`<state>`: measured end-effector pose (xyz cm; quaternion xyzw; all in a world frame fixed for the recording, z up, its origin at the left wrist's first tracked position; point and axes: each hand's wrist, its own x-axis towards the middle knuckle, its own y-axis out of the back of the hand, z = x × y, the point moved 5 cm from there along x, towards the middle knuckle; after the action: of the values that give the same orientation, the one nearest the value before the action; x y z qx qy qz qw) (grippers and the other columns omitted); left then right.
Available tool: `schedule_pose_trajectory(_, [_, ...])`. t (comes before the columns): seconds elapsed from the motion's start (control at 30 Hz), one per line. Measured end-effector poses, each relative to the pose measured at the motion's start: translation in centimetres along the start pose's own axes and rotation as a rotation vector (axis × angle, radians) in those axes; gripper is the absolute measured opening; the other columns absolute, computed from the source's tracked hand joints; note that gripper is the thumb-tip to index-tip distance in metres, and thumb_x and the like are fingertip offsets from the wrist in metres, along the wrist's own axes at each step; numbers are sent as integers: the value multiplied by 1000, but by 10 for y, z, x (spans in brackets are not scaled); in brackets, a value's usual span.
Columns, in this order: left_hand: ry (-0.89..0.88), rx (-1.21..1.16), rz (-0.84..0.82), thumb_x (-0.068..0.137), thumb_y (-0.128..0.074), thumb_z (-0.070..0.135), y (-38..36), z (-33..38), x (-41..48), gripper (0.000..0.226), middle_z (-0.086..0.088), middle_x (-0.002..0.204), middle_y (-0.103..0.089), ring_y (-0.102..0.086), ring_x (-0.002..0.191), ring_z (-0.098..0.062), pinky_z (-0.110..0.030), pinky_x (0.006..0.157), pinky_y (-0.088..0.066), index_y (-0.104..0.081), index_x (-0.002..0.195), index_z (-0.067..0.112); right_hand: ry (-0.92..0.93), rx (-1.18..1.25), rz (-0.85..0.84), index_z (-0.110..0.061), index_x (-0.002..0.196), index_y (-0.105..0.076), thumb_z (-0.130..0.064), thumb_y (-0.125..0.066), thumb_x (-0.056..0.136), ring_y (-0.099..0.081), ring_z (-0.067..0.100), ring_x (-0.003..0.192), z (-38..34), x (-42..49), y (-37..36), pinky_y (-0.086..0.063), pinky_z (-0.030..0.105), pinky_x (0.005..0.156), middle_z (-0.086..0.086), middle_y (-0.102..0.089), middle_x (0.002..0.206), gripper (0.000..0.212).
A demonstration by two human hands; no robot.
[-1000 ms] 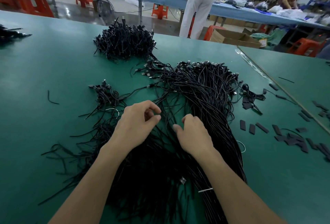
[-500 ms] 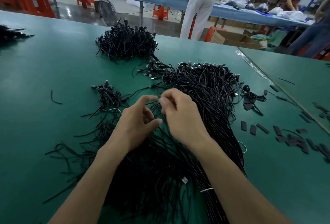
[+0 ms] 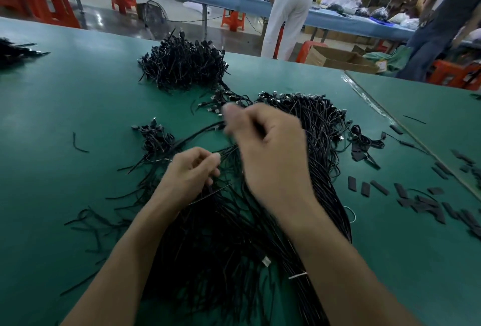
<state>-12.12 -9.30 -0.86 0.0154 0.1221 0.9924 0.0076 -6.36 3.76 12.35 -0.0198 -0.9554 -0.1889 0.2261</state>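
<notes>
Bench — green, with a second green top butted against its right side.

Cables: black and thin, one long sheaf fanned out from the near edge to the middle of the bench, plug ends at the far end. A white tie binds the sheaf low down.

Left hand: low over the sheaf's left side. Fingers curled, thumb and forefinger pinching a few strands of the cables.

Right hand: raised above the middle of the sheaf, just beyond the left hand, blurred. Fingers curled in tight; one strand runs up to them from the left, but whether it is pinched cannot be told.

Heap: more black leads (bunched, plugs sticking out), at the far side of the bench, apart from the sheaf.

Clump: a small knot of leads, just left of the hands.

Strips: short, flat and black, scattered right of the sheaf.

Beyond the bench — an open box, red stools, and a person standing at a blue table.
</notes>
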Motion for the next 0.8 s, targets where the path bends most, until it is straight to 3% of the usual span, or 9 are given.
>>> schedule_pose_trajectory(0.1, [-11,31,-226,93,-66,38,-7,4,-6,15,4,83,-74,-66,67,-6,-22,56,-47,-69,91,24,-147,-51,152,-18,79,-66,-38,-52,100,-37,5,37,35,9,19,-23,17,36,-15,-48,47,32])
schedule_pose_trajectory(0.2, [-66,-83,-374,85,-73,48,-13,21,-16,20,3,78,-73,-67,65,-11,-18,53,-48,-70,80,28,-280,-30,286,-21,78,-66,-36,-51,102,-52,20,61,61,9,39,-44,25,53,-9,-55,63,32])
schedule_pose_trajectory(0.3, [-249,-53,-54,72,-78,58,-2,39,-19,45,11,54,-47,-41,48,-5,-15,47,-38,-50,63,25,-362,118,214,-21,65,-65,-35,-56,100,-41,9,46,70,8,45,-35,18,56,-16,-45,53,38])
schedule_pose_trajectory(0.4, [-340,-3,258,72,-79,55,7,48,-25,59,5,55,-31,-25,48,-8,-18,44,-29,-32,63,20,-352,208,84,-20,54,-60,-29,-60,97,-42,-1,46,66,8,40,-30,21,64,-17,-43,48,44])
schedule_pose_trajectory(0.43, [-349,-42,235,75,-78,54,7,50,-26,59,5,54,-31,-25,47,-8,-17,44,-29,-33,62,20,-355,188,92,-20,55,-59,-30,-60,97,-41,-1,44,66,9,40,-30,21,63,-17,-42,46,44])
schedule_pose_trajectory(0.57, [-255,-302,-305,81,-63,55,-4,58,-30,43,5,52,-38,-30,41,-8,-13,42,-31,-48,56,24,-432,125,263,-18,67,-62,-37,-54,101,-30,2,45,75,8,49,-34,22,61,-16,-34,46,39])
schedule_pose_trajectory(0.6, [-264,-355,-348,82,-64,52,-4,61,-32,40,4,51,-39,-30,39,-8,-12,42,-31,-50,57,25,-441,120,266,-18,68,-63,-37,-54,101,-30,3,47,77,7,50,-35,23,63,-16,-34,47,39])
schedule_pose_trajectory(0.7, [-354,-468,-121,78,-73,41,3,65,-31,39,9,51,-34,-26,42,-5,-12,44,-32,-45,61,20,-432,162,171,-19,60,-61,-32,-59,97,-42,-3,49,79,5,44,-32,22,65,-19,-45,46,40])
schedule_pose_trajectory(0.8, [-493,-288,247,75,-79,41,12,67,-35,46,8,56,-34,-26,48,-8,-19,46,-29,-39,66,19,-412,211,168,-23,47,-51,-23,-61,92,-35,1,49,80,4,45,-32,23,62,-6,-45,56,46])
